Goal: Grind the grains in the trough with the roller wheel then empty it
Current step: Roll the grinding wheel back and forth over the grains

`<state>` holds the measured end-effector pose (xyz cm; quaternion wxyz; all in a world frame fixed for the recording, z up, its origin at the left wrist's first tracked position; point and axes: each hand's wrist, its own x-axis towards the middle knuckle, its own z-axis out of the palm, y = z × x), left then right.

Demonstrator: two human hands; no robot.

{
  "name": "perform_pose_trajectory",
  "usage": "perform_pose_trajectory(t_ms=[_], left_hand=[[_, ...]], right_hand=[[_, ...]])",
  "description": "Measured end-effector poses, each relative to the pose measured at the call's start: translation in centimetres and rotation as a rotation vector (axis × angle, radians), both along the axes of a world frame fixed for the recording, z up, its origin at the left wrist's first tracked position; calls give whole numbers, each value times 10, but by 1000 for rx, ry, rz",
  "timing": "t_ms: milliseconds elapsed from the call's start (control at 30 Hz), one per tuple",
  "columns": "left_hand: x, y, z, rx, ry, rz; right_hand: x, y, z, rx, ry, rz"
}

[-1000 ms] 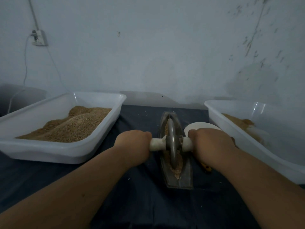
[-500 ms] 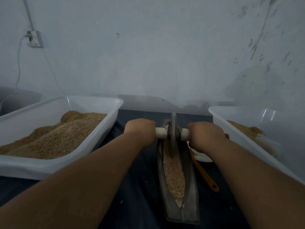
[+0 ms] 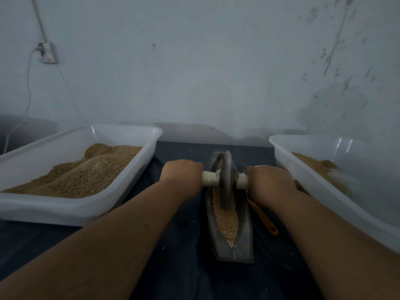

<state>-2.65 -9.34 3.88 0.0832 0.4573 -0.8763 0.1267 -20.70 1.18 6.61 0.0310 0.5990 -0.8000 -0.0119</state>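
While the wheel (image 3: 226, 180) is standing upright on the grains (image 3: 225, 221) in the far half of the trough (image 3: 242, 241), its white axle (image 3: 208, 178) is sticking out sideways between both fists. The left hand (image 3: 183, 176) is curling tightly round the left end, the right hand (image 3: 269, 180) round the right (fingers hidden underneath). The trough is lying lengthwise on the table (image 3: 184, 267).
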Motion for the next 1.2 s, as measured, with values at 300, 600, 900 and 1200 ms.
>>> perform_pose_trajectory(t_ms=[300, 600, 900, 1200], left_hand=[[26, 52, 4, 94, -22, 8], [12, 28, 11, 155, -62, 7], [-20, -31, 13, 71, -3, 38], [-17, -32, 3, 68, 35, 61]], right_hand=[[19, 46, 3, -42, 142, 68], [8, 17, 2, 38, 84, 9], [-15, -35, 0, -53, 33, 3], [-18, -41, -3, -106, 122, 54]])
